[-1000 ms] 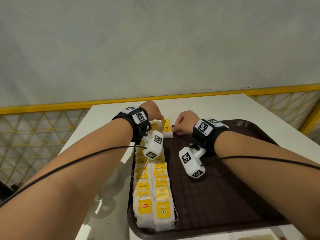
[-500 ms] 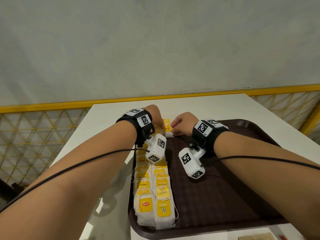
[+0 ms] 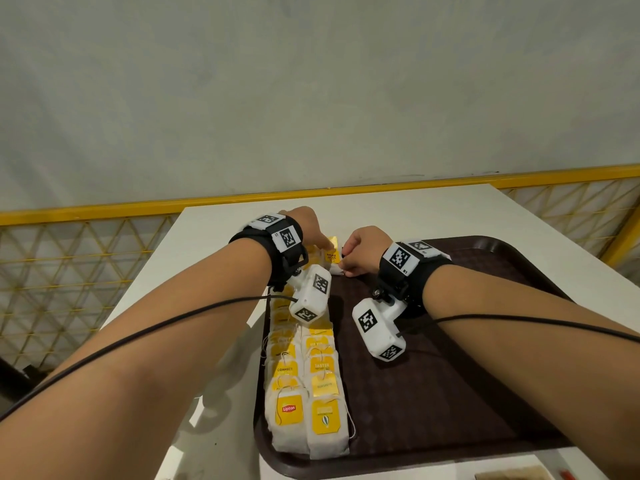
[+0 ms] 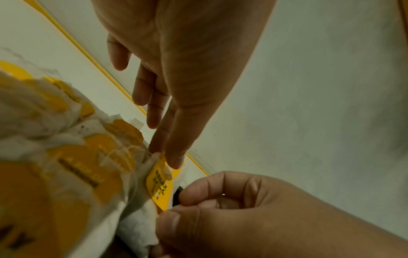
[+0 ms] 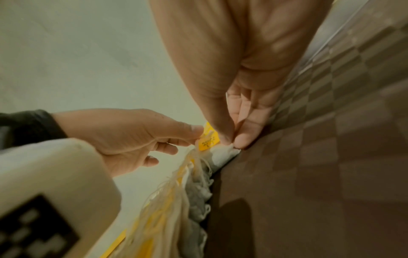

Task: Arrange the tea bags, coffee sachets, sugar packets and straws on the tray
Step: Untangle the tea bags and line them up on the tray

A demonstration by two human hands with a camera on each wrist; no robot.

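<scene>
Two rows of white tea bags (image 3: pixel 304 375) with yellow tags run along the left side of the dark brown tray (image 3: pixel 450 393). At the far end of the rows lies one tea bag (image 3: pixel 333 258) (image 4: pixel 159 186) (image 5: pixel 207 141) with its yellow tag up. My left hand (image 3: pixel 308 230) (image 4: pixel 165 153) pinches the top of that tag between thumb and forefinger. From the right, my right hand (image 3: pixel 360 251) (image 5: pixel 232 141) pinches the bag's white corner against the tray. No coffee sachets, sugar packets or straws show.
The tray sits on a white table (image 3: pixel 221 258) with bare top to the left and behind. A yellow rail with mesh (image 3: pixel 86 271) borders the table. A brownish item (image 3: pixel 509 475) and a red one (image 3: pixel 568 474) peek in at the bottom right.
Both hands stayed at the far end of the rows and shifted only slightly. The tea bag between them, held more upright a second ago, now sits lower at the row's end.
</scene>
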